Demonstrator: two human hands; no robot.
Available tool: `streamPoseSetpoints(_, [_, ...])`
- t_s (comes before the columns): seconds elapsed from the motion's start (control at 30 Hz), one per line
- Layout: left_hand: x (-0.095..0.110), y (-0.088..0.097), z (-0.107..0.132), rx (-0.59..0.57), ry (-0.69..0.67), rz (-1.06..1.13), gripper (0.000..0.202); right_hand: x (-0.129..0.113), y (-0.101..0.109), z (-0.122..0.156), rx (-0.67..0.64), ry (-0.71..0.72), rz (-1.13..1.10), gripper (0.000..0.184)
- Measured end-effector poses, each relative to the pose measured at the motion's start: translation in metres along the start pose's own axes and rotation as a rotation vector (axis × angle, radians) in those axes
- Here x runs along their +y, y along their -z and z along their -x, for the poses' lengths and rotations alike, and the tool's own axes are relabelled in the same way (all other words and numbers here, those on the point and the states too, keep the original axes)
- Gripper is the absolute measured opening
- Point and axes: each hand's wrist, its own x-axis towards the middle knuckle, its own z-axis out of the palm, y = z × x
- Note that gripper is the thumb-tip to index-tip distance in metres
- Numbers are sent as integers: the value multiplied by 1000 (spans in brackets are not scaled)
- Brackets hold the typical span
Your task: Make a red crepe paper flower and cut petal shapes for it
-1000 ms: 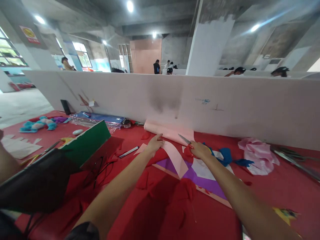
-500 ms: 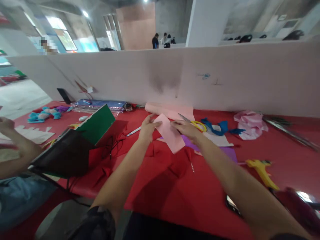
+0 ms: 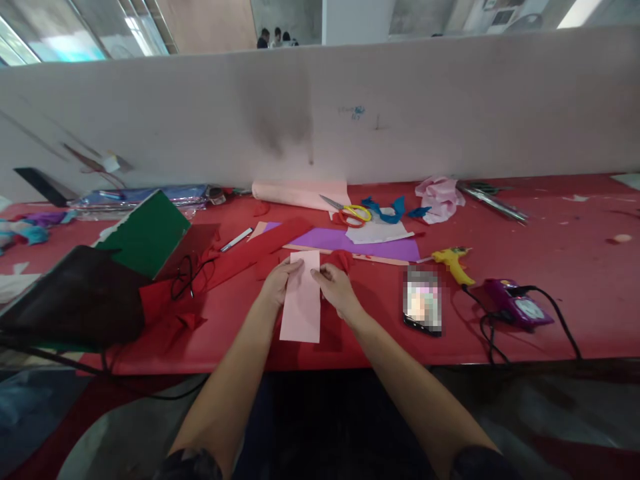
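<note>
A small oblong pink sheet (image 3: 301, 303), paper-like or felt, is held upright between my two hands over the front of the red table. My left hand (image 3: 280, 281) is closed on its left edge, thumb on the face. At the upper right edge, my right hand (image 3: 336, 287) pinches the sheet with curled fingers. Behind them lie red scraps (image 3: 343, 260) and a long purple strip (image 3: 325, 239). Scissors (image 3: 353, 213) with yellow and red handles rest farther back, beside a pink roll (image 3: 295, 196).
To the right are a yellow glue gun (image 3: 453, 262), a phone (image 3: 423, 303) and a purple corded device (image 3: 517, 305). On the left stand a green board (image 3: 150, 233) and a dark bag (image 3: 75, 300). A utility knife (image 3: 237, 240) lies left of centre. A white partition (image 3: 200, 120) bounds the table's back.
The pink sheet has come nearer to me and turned from slanted to nearly upright. Both hands drew back with it. My view has swung right and down, showing the phone and corded device fully.
</note>
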Motion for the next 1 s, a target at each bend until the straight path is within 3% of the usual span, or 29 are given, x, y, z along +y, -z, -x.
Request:
streamPoseSetpoints(0.17, [-12, -12, -5, 22, -17, 29, 20, -1, 15, -35, 73, 79, 30, 19])
streamPoseSetpoints(0.37, [-9, -15, -15, 64, -41, -6, 23, -1, 15, -64, 78, 118, -38, 15])
streamPoseSetpoints(0.67, [-4, -19, -31, 53, -53, -57, 35, 13, 12, -59, 62, 34, -251, 26])
streamPoseSetpoints(0.83, [-4, -11, -35, 1, -24, -85, 45, 13, 10, -58, 40, -14, -351, 23])
streamPoseSetpoints(1.0, [-10, -7, -36, 10, -116, -65, 43, 10, 9, -59, 26, -10, -423, 17])
